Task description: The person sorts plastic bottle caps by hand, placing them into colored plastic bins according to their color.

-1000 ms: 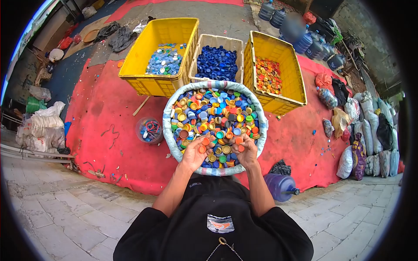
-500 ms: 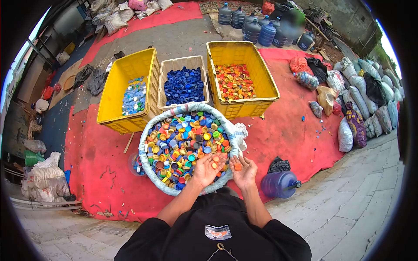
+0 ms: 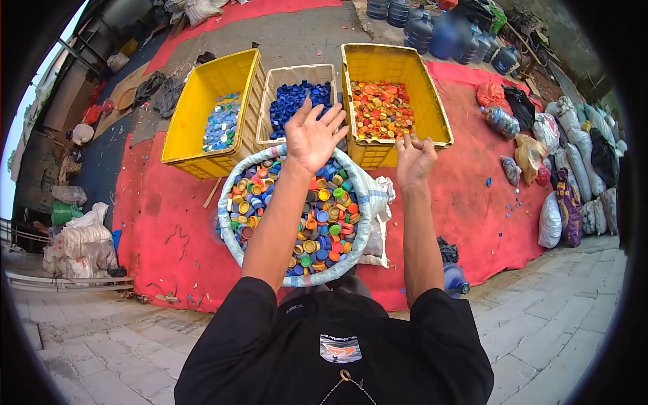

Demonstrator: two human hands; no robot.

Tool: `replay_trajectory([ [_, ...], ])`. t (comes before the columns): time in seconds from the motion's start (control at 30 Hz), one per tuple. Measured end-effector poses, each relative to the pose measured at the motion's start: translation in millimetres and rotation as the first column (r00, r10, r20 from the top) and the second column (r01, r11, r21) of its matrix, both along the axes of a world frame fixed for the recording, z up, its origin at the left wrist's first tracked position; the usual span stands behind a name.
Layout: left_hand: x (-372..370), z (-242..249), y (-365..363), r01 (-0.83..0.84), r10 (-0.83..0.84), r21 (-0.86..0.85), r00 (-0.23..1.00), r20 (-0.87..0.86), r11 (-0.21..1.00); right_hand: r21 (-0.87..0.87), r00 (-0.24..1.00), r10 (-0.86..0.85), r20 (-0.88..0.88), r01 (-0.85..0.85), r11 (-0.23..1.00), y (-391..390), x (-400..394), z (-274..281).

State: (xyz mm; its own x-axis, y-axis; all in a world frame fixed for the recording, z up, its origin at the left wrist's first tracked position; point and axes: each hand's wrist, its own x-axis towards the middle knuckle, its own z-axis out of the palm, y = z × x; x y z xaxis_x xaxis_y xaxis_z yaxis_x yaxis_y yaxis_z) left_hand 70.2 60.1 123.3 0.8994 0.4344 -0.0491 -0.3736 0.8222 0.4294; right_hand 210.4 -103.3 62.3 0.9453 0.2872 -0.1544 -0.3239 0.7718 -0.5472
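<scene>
Both hands have moved forward from the white-and-blue woven sack (image 3: 365, 202) of mixed bottle caps (image 3: 323, 217). The left hand (image 3: 314, 139), which cradled orange caps, now shows a bare palm, its fingers spread, in front of the cream plastic crate (image 3: 266, 106) of dark-blue caps (image 3: 286, 108). The right hand (image 3: 416, 162) is at the front edge of the yellow plastic crate (image 3: 434, 120) of red, orange and yellow caps (image 3: 382, 111), fingers curled; whether they grip anything cannot be told.

Looks like a recycling sorting yard: crates (image 3: 397, 143) of bottle caps (image 3: 381, 108), stuffed sacks (image 3: 577, 158). Possibly semi-outdoor; edges dark.
</scene>
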Motion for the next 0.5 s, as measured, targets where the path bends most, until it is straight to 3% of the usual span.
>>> replay_trajectory([
  [0.1,-59,-40,8,-0.133,0.148,0.079,0.960,-0.238,0.988,-0.381,0.998,0.055,-0.031,-0.062,0.922,-23,-43,-36],
  [0.17,-103,-65,1,-0.216,0.232,0.086,0.911,-0.339,0.973,-0.705,0.947,0.232,0.221,-0.009,0.709,-44,-82,-61],
  [0.23,-146,-94,-12,-0.319,0.322,0.082,0.838,-0.441,0.944,-0.867,0.857,0.345,0.382,0.203,0.456,-63,-121,-85],
  [0.3,-182,-116,-27,-0.359,0.361,0.101,0.795,-0.488,0.928,-0.839,0.647,0.546,0.533,0.488,0.240,-80,-155,-94],
  [0.4,-221,-125,-55,-0.408,0.438,0.200,0.655,-0.616,0.891,-0.824,0.551,0.673,0.494,0.544,0.158,-88,-191,-90],
  [0.5,-243,-133,-73,-0.417,0.508,0.304,0.580,-0.637,0.857,-0.823,0.467,0.758,0.456,0.546,0.158,-84,-207,-93],
])
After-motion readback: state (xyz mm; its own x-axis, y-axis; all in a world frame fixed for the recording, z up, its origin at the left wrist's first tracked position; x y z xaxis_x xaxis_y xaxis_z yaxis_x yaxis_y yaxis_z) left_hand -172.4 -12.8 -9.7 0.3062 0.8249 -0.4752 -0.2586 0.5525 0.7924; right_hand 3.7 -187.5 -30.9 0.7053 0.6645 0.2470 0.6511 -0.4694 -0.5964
